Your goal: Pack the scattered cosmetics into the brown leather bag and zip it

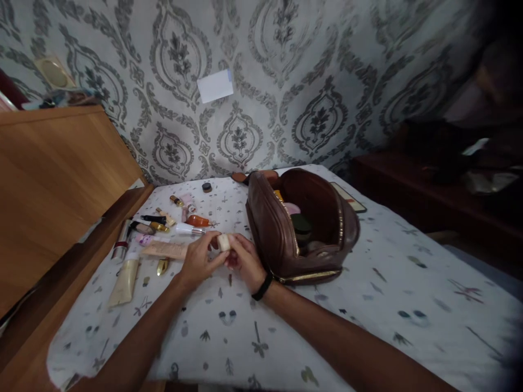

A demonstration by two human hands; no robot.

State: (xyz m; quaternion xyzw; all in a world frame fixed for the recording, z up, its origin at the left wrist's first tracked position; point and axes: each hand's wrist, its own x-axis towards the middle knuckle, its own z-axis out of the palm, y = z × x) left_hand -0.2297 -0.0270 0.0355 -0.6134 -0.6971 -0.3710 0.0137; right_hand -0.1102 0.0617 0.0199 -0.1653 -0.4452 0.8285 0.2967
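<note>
At the far left of the patterned cloth (pixel 253 307) lie a silver cylinder (pixel 120 247) with a red band and a cream tube (pixel 125 283), its cap end pointing away. Next come a flat pinkish packet (pixel 163 250), a small gold item (pixel 162 267) just on its near side, and a white tube (pixel 188 230) close to the left knuckles. An orange bottle (pixel 198 220) lies just beyond that tube, so the left elbow and wrist do best to stay low and slow here.

The left hand (pixel 199 258) has its thumb and fingers nearly closed, pinching the left side of a small pale piece (pixel 224 243) held up between the two hands, clear of the cloth. The right hand (pixel 246 262), with a black band (pixel 262 286) at the wrist, closes its fingers on the other side — whether the piece has a lid, I cannot tell. A light, even pinch from both sides looks safest; with something this small, one hand should hold firm while the other shifts.

To the right, the brown bag (pixel 267 231) gapes open, a dark green round item (pixel 301 224) inside. The right wrist is near its front corner — turning from the fingers rather than the forearm would avoid nudging it.
</note>
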